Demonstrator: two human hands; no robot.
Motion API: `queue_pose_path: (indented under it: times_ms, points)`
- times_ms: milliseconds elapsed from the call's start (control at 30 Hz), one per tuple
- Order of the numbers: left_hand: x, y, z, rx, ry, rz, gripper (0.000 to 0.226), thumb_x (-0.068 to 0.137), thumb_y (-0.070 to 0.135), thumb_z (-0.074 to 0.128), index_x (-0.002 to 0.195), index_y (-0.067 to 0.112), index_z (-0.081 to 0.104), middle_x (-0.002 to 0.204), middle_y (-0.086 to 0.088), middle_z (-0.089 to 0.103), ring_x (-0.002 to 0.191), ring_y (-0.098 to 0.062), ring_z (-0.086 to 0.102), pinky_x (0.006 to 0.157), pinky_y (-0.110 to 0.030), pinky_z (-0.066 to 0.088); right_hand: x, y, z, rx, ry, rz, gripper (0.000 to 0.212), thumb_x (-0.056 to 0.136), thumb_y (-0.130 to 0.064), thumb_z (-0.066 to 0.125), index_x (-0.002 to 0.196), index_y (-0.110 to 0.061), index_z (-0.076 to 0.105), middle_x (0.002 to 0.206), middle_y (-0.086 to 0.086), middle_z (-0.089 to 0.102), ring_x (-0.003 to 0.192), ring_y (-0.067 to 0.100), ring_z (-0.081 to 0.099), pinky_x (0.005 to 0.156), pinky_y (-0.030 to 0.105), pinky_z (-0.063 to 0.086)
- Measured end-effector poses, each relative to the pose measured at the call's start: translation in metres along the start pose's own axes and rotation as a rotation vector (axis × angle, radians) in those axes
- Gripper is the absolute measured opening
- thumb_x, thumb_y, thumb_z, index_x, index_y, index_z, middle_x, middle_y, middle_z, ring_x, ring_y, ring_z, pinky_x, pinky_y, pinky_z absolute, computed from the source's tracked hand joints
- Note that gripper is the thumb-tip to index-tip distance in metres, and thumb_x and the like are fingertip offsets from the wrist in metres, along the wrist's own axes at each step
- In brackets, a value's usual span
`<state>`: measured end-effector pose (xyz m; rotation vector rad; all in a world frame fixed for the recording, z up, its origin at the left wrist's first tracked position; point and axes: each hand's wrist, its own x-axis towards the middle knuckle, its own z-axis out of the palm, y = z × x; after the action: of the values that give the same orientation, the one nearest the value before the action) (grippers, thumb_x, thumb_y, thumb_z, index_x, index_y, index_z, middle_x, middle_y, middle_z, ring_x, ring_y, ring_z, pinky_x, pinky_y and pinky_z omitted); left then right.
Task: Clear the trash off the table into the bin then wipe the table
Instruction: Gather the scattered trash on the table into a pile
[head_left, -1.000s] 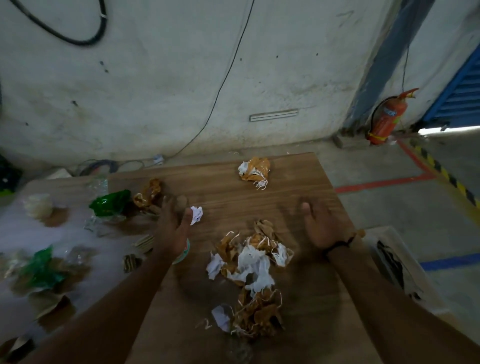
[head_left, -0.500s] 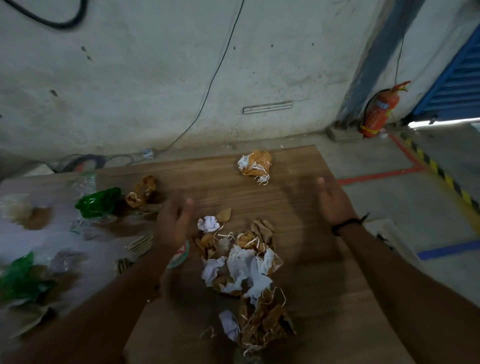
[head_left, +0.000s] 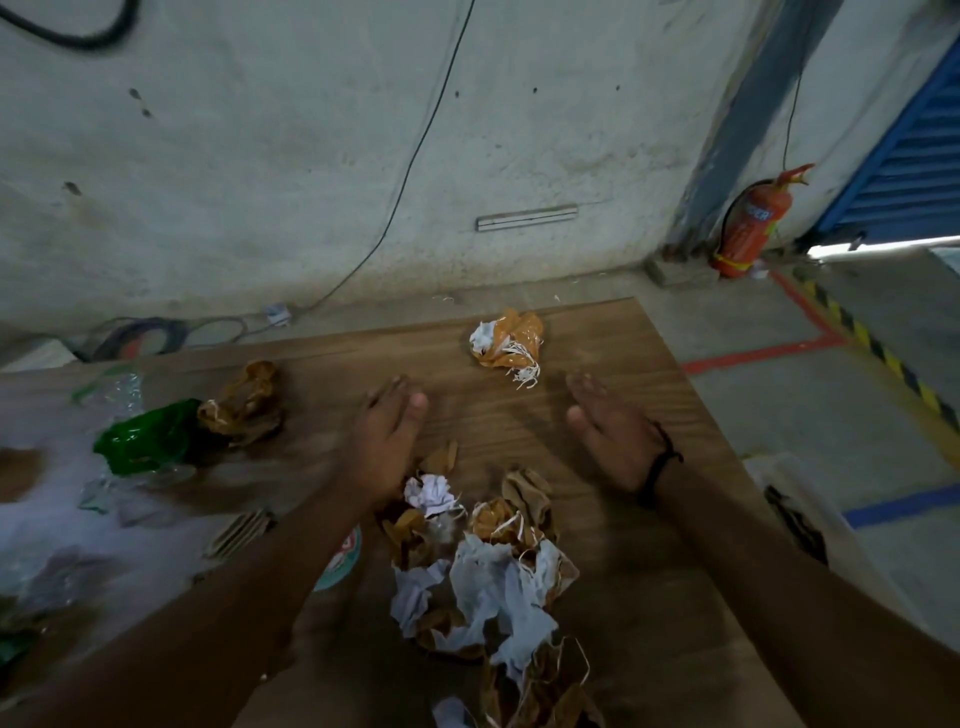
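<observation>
Head view, the only one. Wooden table (head_left: 613, 597) fills the lower centre of the frame, wood-grain laminate with a smooth, dull sheen.

Left hand (head_left: 382, 449) and right hand (head_left: 615, 441) sit mid-frame, both flat and open, fingers extended and close together, palms turned inward toward each other. Neither has hold of anything. They flank the far end of the paper pile (head_left: 483, 577); the left hand's heel touches or just overlaps its white crumpled ball, the right is apart from it. My reading: hands set as two paddles to rake loose scraps into one heap, easier to lift in a single load.

The pile, lower centre: crumpled brown paper, torn white tissue, thin white shredded strips. Light, springy, likely to shed bits when scooped.

Stray wad (head_left: 506, 343), upper centre near the table's far edge: orange-brown wrapper, glossy, with white paper and shreds sticking out. It lies beyond both hands.

Left of frame: green crinkled plastic (head_left: 145, 439), shiny; brown crumpled wrapper (head_left: 244, 402) touching it; clear plastic, blurred.

A pale container (head_left: 795, 499) with a dark lining sits off the right table edge, possibly the bin; cannot confirm.
</observation>
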<state>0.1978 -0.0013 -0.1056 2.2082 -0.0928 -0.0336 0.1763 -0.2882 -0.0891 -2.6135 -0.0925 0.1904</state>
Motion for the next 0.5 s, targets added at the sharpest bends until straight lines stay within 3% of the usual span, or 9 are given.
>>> queue_pose_path:
  times_ms: [67, 133, 200, 267, 300, 367, 433, 500]
  points:
    - [0.021, 0.009, -0.008, -0.095, 0.072, -0.149, 0.062, 0.097, 0.060, 0.027, 0.131, 0.017, 0.056, 0.135, -0.009, 0.056, 0.127, -0.026, 0.049, 0.100, -0.030, 0.032, 0.015, 0.005, -0.016, 0.134, 0.173, 0.085, 0.056, 0.101, -0.048, 0.030, 0.148, -0.017, 0.035, 0.154, 0.006, 0.036, 0.142, 0.022, 0.033, 0.113, 0.029, 0.023]
    - [0.051, 0.010, -0.020, -0.081, 0.129, -0.221, 0.054, 0.102, 0.050, 0.026, 0.131, 0.015, 0.055, 0.133, -0.012, 0.056, 0.126, -0.030, 0.049, 0.096, -0.034, 0.033, 0.041, 0.014, -0.033, 0.233, 0.247, 0.199, 0.054, 0.102, -0.046, 0.028, 0.145, -0.015, 0.039, 0.152, 0.009, 0.039, 0.141, 0.026, 0.034, 0.114, 0.032, 0.022]
    - [0.079, 0.012, -0.026, -0.075, 0.135, -0.216, 0.055, 0.103, 0.047, 0.025, 0.137, 0.011, 0.049, 0.142, -0.014, 0.048, 0.132, -0.031, 0.042, 0.103, -0.037, 0.030, 0.071, 0.023, -0.045, 0.316, 0.227, 0.301, 0.061, 0.101, -0.051, 0.025, 0.146, -0.012, 0.035, 0.155, 0.011, 0.032, 0.143, 0.026, 0.030, 0.116, 0.033, 0.019]
    - [0.098, 0.014, -0.024, -0.033, 0.109, -0.241, 0.060, 0.102, 0.051, 0.021, 0.145, 0.013, 0.040, 0.153, -0.013, 0.036, 0.142, -0.029, 0.030, 0.116, -0.040, 0.017, 0.096, 0.027, -0.047, 0.331, 0.224, 0.395, 0.081, 0.092, -0.066, 0.017, 0.147, -0.009, 0.032, 0.156, 0.014, 0.030, 0.143, 0.029, 0.030, 0.119, 0.038, 0.020]
    - [0.105, 0.017, -0.018, -0.017, 0.092, -0.266, 0.063, 0.101, 0.055, 0.018, 0.148, 0.017, 0.036, 0.156, -0.011, 0.031, 0.145, -0.028, 0.024, 0.120, -0.044, 0.010, 0.108, 0.023, -0.045, 0.345, 0.222, 0.399, 0.090, 0.086, -0.070, 0.011, 0.146, -0.007, 0.033, 0.153, 0.017, 0.033, 0.140, 0.033, 0.034, 0.118, 0.043, 0.024]
    - [0.110, 0.028, -0.004, 0.070, 0.022, -0.240, 0.062, 0.100, 0.057, 0.011, 0.151, 0.025, 0.028, 0.159, -0.006, 0.025, 0.148, -0.028, 0.017, 0.120, -0.048, 0.001, 0.118, -0.005, -0.037, 0.315, 0.192, 0.319, 0.075, 0.095, -0.057, 0.010, 0.145, -0.006, 0.035, 0.150, 0.019, 0.037, 0.137, 0.036, 0.036, 0.115, 0.048, 0.027]
    - [0.105, 0.041, 0.012, 0.149, -0.092, -0.104, 0.058, 0.101, 0.054, 0.008, 0.150, 0.029, 0.029, 0.158, -0.005, 0.027, 0.147, -0.028, 0.020, 0.118, -0.047, 0.007, 0.115, -0.036, -0.021, 0.374, 0.109, 0.176, 0.062, 0.101, -0.053, 0.016, 0.146, -0.016, 0.038, 0.152, 0.011, 0.037, 0.140, 0.029, 0.034, 0.117, 0.045, 0.024]
    - [0.094, 0.046, 0.026, 0.129, -0.208, -0.012, 0.069, 0.093, 0.071, 0.006, 0.139, 0.036, 0.044, 0.149, -0.005, 0.044, 0.138, -0.029, 0.036, 0.114, -0.042, 0.020, 0.106, -0.057, -0.005, 0.459, 0.066, 0.147, 0.078, 0.087, -0.076, 0.015, 0.134, -0.027, 0.054, 0.143, 0.006, 0.052, 0.131, 0.025, 0.047, 0.113, 0.047, 0.031]
